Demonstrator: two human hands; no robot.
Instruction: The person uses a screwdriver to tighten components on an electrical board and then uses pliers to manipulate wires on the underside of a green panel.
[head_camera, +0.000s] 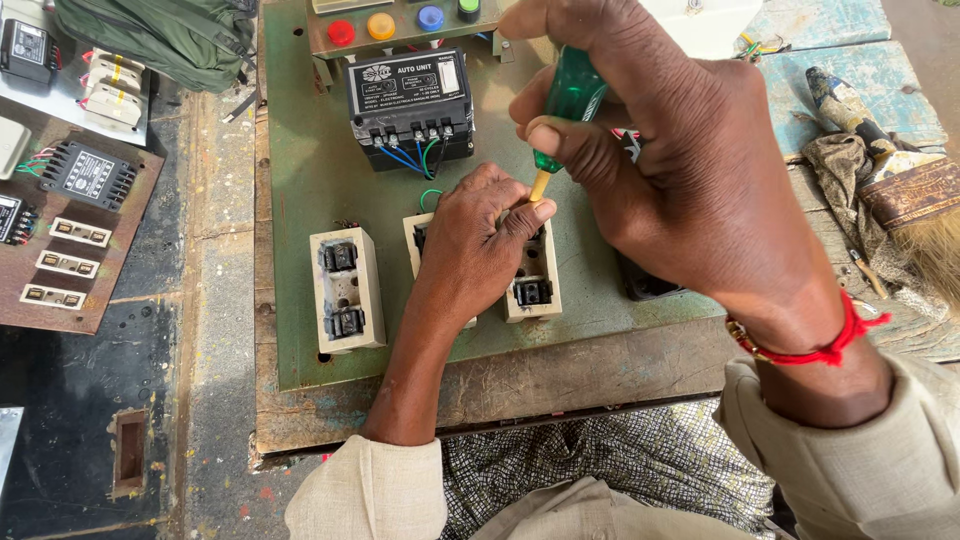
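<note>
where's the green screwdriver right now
In the head view, the green-handled screwdriver is upper centre, held in the right hand, its tip pointing down beside the left hand on the white fuse holders.

- Black control unit (410, 105): mounted at the top of the green panel (300, 200), blue and green wires at its terminals.
- Coloured push buttons (400, 20): red, yellow, blue, green, in a row above the unit.
- Spare fuse holder (346, 289): white, left on the panel.
- Paintbrush (890, 170): right, on the blue boards.
- Green bag (160, 35): top left.
- Rusty plate (70, 230): left, carrying small components.
</note>
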